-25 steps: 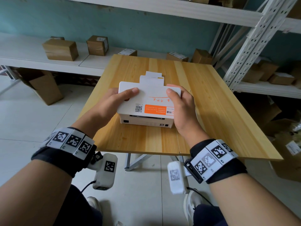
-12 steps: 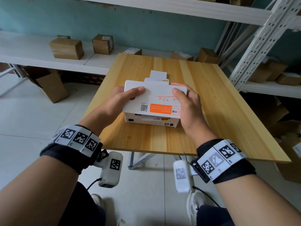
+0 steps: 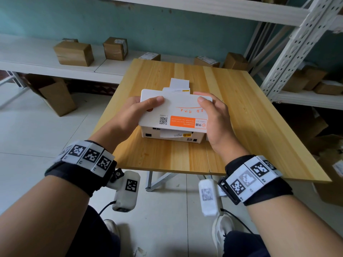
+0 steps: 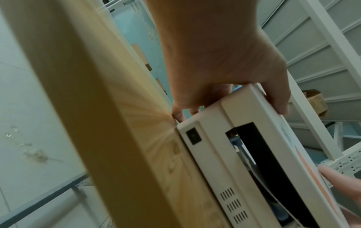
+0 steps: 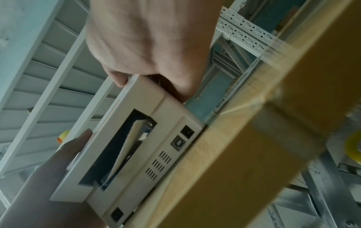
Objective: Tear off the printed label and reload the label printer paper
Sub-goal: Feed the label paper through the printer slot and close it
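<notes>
Two hands gripped the white label printer point(image 3: 173, 115) where it sat on the wooden table point(image 3: 241, 117), near the front edge. From the head camera, the left hand point(image 3: 133, 115) clasped the lid's left side with its thumb laid over the top, and the right hand point(image 3: 216, 117) clasped the right side the same way; the lid point(image 3: 176, 106), bearing an orange sticker and a QR code, stood raised slightly off the base along the near side. That view alone showed a white label strip point(image 3: 179, 82) sticking out at the far edge of the printer, and cardboard boxes point(image 3: 74, 52) on the white shelf beyond the table. The left wrist camera gave what the head view hid: fingers of the left hand point(image 4: 224, 69) curled under the lid's edge, a black rocker switch point(image 4: 193, 136) on the rear panel, and a dark paper slot. The right wrist camera showed the right hand point(image 5: 154, 46) curled round the lid's other corner, white paper point(image 5: 126, 148) slanting inside the slot, and a USB port point(image 5: 178, 144) beside a power socket.
</notes>
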`<act>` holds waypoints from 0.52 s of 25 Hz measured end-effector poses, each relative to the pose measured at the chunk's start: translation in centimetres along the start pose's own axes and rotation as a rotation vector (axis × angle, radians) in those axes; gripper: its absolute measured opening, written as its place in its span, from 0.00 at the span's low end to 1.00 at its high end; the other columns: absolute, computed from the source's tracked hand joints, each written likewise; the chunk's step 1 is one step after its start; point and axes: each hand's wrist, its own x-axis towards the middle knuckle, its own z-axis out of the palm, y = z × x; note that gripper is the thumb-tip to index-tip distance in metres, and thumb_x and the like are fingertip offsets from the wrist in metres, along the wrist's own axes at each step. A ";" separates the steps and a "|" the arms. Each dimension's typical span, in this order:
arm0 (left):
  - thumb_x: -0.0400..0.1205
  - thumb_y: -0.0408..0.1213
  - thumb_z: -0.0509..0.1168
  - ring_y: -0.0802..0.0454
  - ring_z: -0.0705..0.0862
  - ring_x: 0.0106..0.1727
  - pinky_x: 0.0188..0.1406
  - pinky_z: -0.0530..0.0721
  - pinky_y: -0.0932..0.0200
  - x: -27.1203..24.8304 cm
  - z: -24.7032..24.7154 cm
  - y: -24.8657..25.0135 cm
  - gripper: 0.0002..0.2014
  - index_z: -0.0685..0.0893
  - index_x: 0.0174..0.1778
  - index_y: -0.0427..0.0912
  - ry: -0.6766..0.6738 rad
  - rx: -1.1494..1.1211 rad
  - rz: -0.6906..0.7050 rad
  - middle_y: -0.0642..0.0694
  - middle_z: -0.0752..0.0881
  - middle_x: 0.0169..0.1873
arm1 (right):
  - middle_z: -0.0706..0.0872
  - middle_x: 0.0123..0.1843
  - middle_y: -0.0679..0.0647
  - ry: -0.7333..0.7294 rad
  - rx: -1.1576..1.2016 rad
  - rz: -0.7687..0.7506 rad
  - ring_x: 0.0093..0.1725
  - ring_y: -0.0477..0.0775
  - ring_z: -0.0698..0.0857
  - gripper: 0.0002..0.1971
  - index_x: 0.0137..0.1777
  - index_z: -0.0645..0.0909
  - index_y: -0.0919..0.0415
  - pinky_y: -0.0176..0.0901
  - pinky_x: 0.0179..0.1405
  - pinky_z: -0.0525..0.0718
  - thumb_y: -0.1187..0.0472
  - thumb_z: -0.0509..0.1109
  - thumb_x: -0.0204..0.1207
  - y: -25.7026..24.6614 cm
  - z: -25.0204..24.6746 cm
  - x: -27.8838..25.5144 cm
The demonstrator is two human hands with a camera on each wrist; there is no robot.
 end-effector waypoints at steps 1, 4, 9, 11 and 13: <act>0.78 0.49 0.69 0.42 0.91 0.48 0.52 0.82 0.49 0.0 0.0 0.0 0.17 0.89 0.50 0.37 -0.003 -0.003 0.002 0.37 0.94 0.49 | 0.90 0.55 0.60 -0.002 -0.003 0.001 0.54 0.58 0.91 0.15 0.58 0.85 0.55 0.47 0.45 0.88 0.51 0.65 0.75 0.1 0.0 0.1; 0.78 0.48 0.68 0.42 0.92 0.49 0.54 0.83 0.48 -0.1 0.0 0.0 0.16 0.90 0.49 0.38 -0.009 -0.012 0.005 0.39 0.94 0.49 | 0.90 0.55 0.62 -0.016 -0.030 0.017 0.55 0.62 0.90 0.17 0.58 0.85 0.57 0.53 0.48 0.85 0.49 0.65 0.75 0.1 -0.1 0.5; 0.79 0.49 0.68 0.40 0.92 0.50 0.54 0.83 0.47 -0.1 0.1 0.2 0.19 0.89 0.52 0.34 -0.007 0.007 0.013 0.37 0.94 0.51 | 0.89 0.61 0.57 -0.042 -0.026 0.039 0.57 0.55 0.90 0.25 0.70 0.80 0.52 0.45 0.47 0.87 0.45 0.63 0.76 -0.2 -0.2 0.4; 0.79 0.49 0.68 0.41 0.91 0.49 0.53 0.83 0.47 -0.1 0.1 0.2 0.19 0.89 0.52 0.35 -0.006 0.004 0.012 0.36 0.94 0.51 | 0.88 0.62 0.55 -0.049 -0.019 0.028 0.57 0.51 0.90 0.25 0.72 0.78 0.52 0.39 0.45 0.88 0.45 0.61 0.76 -0.2 -0.2 0.2; 0.79 0.49 0.68 0.40 0.91 0.50 0.56 0.82 0.45 -0.2 0.2 0.3 0.19 0.89 0.52 0.34 0.000 -0.001 0.009 0.34 0.93 0.52 | 0.88 0.59 0.53 -0.034 -0.008 0.015 0.55 0.48 0.90 0.25 0.71 0.78 0.53 0.37 0.44 0.87 0.46 0.61 0.76 -0.3 -0.1 0.2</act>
